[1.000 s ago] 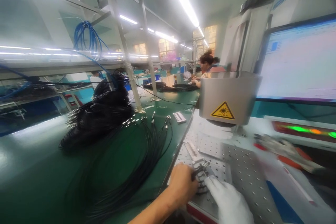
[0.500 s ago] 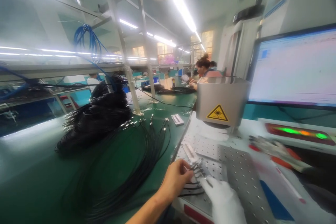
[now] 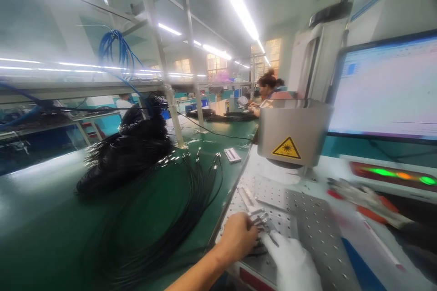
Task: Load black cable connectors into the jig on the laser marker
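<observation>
My bare left hand [image 3: 237,238] is curled at the near edge of the perforated metal plate [image 3: 307,218], its fingers pinched on the metal-tipped ends of several black cables [image 3: 261,223]. My right hand [image 3: 292,261], in a white glove, lies just to the right of it on the plate, fingers extended towards the same cable ends. The cables run back off the plate's edge to the left. Above the plate hangs the grey laser head [image 3: 293,132] with a yellow warning sticker.
A big heap of coiled black cables [image 3: 126,154] lies on the green bench [image 3: 41,218], with loose strands [image 3: 191,200] trailing towards me. A monitor [image 3: 385,91] stands at the right, a red-handled tool [image 3: 368,198] beneath it. Another person [image 3: 268,88] works at the far end.
My left hand has opened slightly and closed again on the cable ends, shifting a little along the plate's edge. The gloved right hand has stayed beside it. The view swayed slightly.
</observation>
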Demonstrator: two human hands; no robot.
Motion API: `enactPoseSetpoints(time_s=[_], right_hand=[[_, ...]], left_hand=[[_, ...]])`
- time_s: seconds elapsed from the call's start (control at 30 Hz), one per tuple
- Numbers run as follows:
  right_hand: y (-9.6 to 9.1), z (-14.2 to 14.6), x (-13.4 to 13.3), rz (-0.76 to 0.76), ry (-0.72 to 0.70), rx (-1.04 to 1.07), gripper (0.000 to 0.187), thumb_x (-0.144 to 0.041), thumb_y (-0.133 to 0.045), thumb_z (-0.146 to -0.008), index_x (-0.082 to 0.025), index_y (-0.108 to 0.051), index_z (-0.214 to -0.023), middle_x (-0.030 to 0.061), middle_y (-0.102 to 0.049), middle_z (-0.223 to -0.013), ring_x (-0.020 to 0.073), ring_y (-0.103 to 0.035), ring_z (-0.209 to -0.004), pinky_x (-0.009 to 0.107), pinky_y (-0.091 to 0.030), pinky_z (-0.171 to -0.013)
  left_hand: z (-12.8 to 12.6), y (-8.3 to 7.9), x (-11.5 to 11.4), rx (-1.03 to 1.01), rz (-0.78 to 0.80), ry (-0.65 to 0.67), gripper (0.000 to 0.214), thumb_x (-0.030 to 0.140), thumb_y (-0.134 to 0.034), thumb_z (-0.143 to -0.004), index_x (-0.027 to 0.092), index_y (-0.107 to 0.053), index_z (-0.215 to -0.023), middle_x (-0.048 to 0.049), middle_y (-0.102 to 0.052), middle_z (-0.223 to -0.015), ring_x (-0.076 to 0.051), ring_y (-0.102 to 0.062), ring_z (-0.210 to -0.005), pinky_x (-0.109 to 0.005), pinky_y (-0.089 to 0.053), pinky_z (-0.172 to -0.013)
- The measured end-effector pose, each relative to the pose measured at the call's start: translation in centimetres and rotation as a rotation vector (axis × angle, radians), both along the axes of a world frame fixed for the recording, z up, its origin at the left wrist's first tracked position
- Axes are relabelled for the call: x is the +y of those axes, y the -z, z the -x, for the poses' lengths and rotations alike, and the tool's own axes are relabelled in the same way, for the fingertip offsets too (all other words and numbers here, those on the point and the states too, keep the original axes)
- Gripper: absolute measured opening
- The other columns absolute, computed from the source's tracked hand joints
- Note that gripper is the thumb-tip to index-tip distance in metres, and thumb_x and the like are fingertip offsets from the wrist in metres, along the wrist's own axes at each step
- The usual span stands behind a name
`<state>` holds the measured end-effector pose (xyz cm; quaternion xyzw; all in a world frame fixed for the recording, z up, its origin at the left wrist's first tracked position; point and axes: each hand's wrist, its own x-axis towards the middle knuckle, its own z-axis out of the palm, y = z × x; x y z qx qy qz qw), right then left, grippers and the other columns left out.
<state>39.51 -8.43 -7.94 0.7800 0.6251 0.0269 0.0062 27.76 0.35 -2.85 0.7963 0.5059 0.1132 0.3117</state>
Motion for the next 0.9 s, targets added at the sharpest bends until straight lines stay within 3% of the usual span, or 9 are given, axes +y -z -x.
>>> enactPoseSetpoints(time_s=[0.17, 0.4, 0.57, 0.7, 0.8, 0.9], right_hand=[[0.4, -0.1, 0.2, 0.018, -0.007, -0.019, 0.069, -0.003, -0.041, -0.072, -0.036, -0.057, -0.131, -0.0027, -0.056, -0.134, 0.0243, -0.063, -0.099, 0.035, -0.055, -0.079], [0.4, -0.2, 0.1, 0.002, -0.013, -0.01, 0.073, 0.002, -0.037, -0.072, -0.038, -0.057, -0.131, -0.0041, -0.055, -0.135, 0.0229, -0.062, -0.1, 0.034, -0.055, -0.08], [0.2, -0.1, -0.1, -0.017, -0.015, -0.05, 0.067, -0.004, -0.041, -0.074, -0.039, -0.059, -0.129, -0.0021, -0.056, -0.133, 0.0227, -0.064, -0.092, 0.033, -0.056, -0.073], [-0.4, 0.0, -0.3, -0.049, -0.039, -0.033, 0.067, -0.005, -0.042, -0.072, -0.037, -0.06, -0.128, -0.0068, -0.051, -0.138, 0.0223, -0.063, -0.09, 0.033, -0.056, -0.073], [-1.2, 0.2, -0.5, -0.118, 0.029, 0.023, 0.068, -0.001, -0.036, -0.077, -0.04, -0.06, -0.127, -0.0036, -0.063, -0.123, 0.0166, -0.063, -0.084, 0.026, -0.054, -0.072], [-1.8, 0.3, -0.2, -0.107, 0.051, -0.014, 0.07, 0.002, -0.03, -0.08, -0.041, -0.059, -0.128, -0.0021, -0.066, -0.115, 0.0159, -0.063, -0.078, 0.026, -0.053, -0.07]], left_hand=[[-0.2, 0.4, -0.1, 0.161, -0.107, 0.01, 0.02, 0.021, -0.045, -0.083, 0.015, -0.064, -0.083, -0.0106, -0.069, -0.089, -0.021, -0.059, -0.084, -0.031, -0.032, -0.067], [-0.8, -0.2, -0.6, 0.295, -0.141, 0.013, 0.028, 0.019, -0.043, -0.085, 0.013, -0.068, -0.098, -0.0168, -0.069, -0.102, -0.026, -0.062, -0.098, -0.034, -0.037, -0.076], [-0.8, -0.3, -0.5, 0.287, -0.117, 0.037, 0.027, 0.016, -0.047, -0.081, 0.013, -0.069, -0.094, -0.0165, -0.07, -0.101, -0.028, -0.063, -0.097, -0.035, -0.037, -0.075], [-0.7, 0.3, -0.2, 0.247, -0.11, 0.029, 0.025, 0.017, -0.048, -0.077, 0.014, -0.07, -0.09, -0.0159, -0.071, -0.098, -0.029, -0.064, -0.095, -0.034, -0.035, -0.071], [-0.6, 0.8, 0.1, 0.21, -0.095, 0.024, 0.024, 0.017, -0.048, -0.075, 0.014, -0.07, -0.087, -0.0161, -0.071, -0.094, -0.029, -0.064, -0.09, -0.034, -0.032, -0.067], [-0.6, 1.3, 0.4, 0.192, -0.076, 0.022, 0.023, 0.016, -0.049, -0.073, 0.015, -0.069, -0.084, -0.0149, -0.071, -0.091, -0.027, -0.064, -0.086, -0.034, -0.03, -0.065]])
